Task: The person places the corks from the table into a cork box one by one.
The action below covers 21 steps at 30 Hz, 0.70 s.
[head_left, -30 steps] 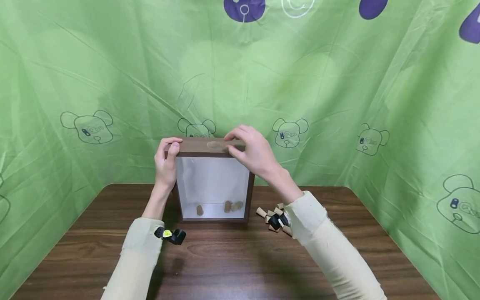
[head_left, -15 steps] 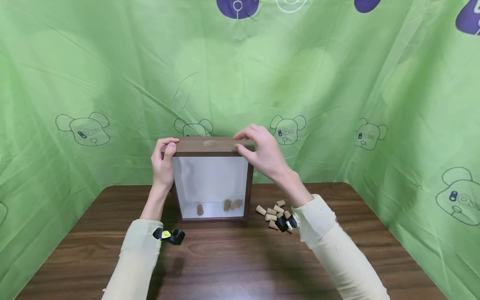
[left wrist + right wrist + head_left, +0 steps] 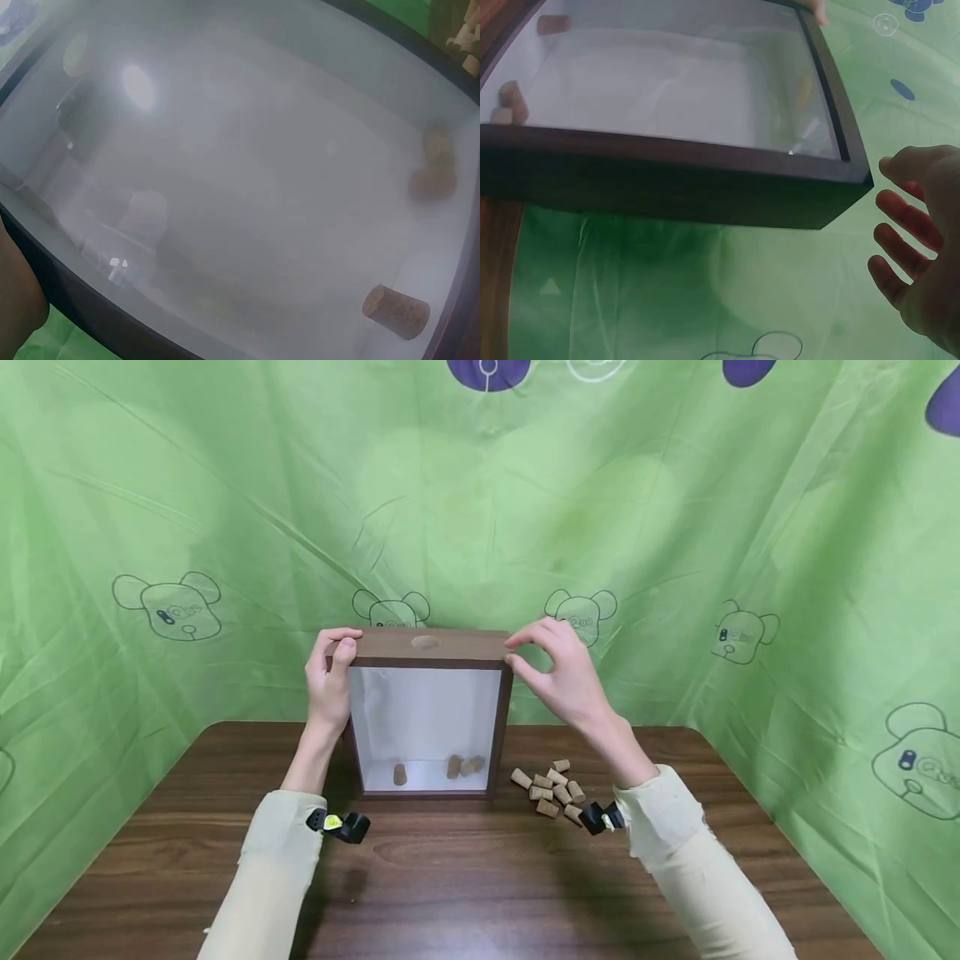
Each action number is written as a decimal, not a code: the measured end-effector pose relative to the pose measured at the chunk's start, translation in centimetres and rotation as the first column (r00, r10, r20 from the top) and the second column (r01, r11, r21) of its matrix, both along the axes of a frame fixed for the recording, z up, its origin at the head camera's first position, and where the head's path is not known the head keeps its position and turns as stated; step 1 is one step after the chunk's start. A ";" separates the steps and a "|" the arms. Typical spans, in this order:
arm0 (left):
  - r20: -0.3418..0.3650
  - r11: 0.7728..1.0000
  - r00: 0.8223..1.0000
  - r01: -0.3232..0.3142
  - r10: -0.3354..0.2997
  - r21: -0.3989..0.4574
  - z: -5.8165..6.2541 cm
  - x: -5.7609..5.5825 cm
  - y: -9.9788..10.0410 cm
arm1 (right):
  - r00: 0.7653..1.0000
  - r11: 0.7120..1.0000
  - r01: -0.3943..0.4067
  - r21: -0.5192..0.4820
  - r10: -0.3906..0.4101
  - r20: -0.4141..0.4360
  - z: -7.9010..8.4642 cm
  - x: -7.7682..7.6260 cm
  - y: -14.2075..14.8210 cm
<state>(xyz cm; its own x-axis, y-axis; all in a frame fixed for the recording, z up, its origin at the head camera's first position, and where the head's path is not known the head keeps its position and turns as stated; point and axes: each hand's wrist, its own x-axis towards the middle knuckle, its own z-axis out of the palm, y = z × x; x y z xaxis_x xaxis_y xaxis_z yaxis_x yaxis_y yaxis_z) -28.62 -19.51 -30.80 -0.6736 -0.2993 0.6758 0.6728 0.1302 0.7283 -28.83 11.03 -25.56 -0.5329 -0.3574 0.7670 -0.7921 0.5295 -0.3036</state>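
A brown wooden shadow box frame (image 3: 430,647) with a glass front stands upright on the table, with an oval hole in its top. Several corks (image 3: 400,774) lie inside along its bottom; one cork (image 3: 396,311) shows clearly in the left wrist view. My left hand (image 3: 328,681) grips the box's upper left corner, thumb in front and fingers over the top. At the upper right corner is my right hand (image 3: 566,672), its fingers loosely curved. The right wrist view has that hand's fingers (image 3: 907,214) beside the box's corner, with nothing between them.
A loose pile of corks (image 3: 541,793) lies on the wooden table (image 3: 442,877), right of the box. A green curtain (image 3: 480,527) with printed bear heads hangs behind and at both sides. Small black cameras are strapped to both wrists.
My right hand has moved right along the box's top, from beside the hole to the right corner, uncovering more of the cork pile. My left hand keeps its grip.
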 end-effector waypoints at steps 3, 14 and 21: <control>0.002 1.000 1.000 0.001 -0.001 0.003 0.0 0.0 0.0 | 1.000 1.000 0.008 -0.006 -0.008 0.009 -0.4 0.0 0.6; 0.006 1.000 1.000 -0.003 0.003 -0.002 -0.2 0.1 0.1 | 0.996 0.999 0.046 -0.004 -0.046 0.078 -2.5 0.2 2.9; 0.001 1.000 1.000 0.000 0.000 -0.001 0.0 0.1 0.1 | 0.989 0.998 0.070 0.000 -0.070 0.127 -4.0 0.0 4.2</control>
